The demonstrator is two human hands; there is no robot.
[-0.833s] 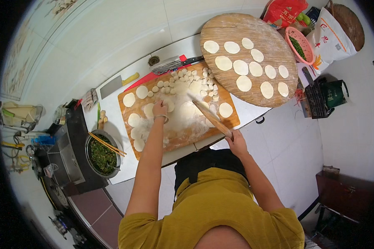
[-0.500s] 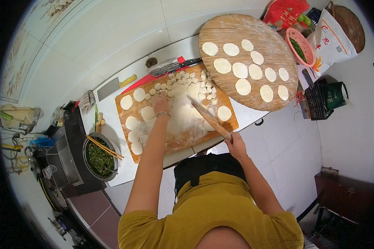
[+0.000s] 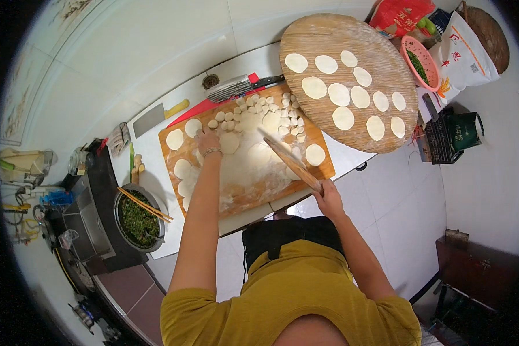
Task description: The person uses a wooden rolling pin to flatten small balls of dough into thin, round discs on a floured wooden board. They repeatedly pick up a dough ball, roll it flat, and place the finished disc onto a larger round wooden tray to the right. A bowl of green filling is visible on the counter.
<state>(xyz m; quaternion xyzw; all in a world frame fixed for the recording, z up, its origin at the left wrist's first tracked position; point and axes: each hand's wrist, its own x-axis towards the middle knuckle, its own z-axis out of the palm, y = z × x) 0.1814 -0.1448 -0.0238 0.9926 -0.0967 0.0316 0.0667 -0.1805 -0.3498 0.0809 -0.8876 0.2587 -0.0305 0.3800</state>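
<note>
My right hand (image 3: 329, 199) is closed around the near end of a wooden rolling pin (image 3: 294, 166), which slants over the floured board (image 3: 323, 170). My left hand (image 3: 208, 140) rests low over the board's left part, fingers stretched down, touching or just above the dough there; what lies under the fingertips is hidden. Beside it are a round dough wrapper (image 3: 193, 128) and a flattened dough disc (image 3: 229, 143). More wrappers (image 3: 175, 139) lie along the left edge, and another wrapper (image 3: 315, 154) at the right. Small dough pieces (image 3: 259, 104) cluster at the far edge.
A round wooden board (image 3: 352, 46) with several wrappers stands at the far right. Behind the work board lie a cleaver (image 3: 148, 121) and a black-handled knife (image 3: 230, 90). A bowl of chopped green filling (image 3: 135, 222) with chopsticks (image 3: 146, 205) sits left; a pink basket (image 3: 424, 55) is far right.
My left hand has moved left across the board, uncovering a dough disc where it was. My right hand still holds the rolling pin in nearly the same place. The view has shifted slightly.
</note>
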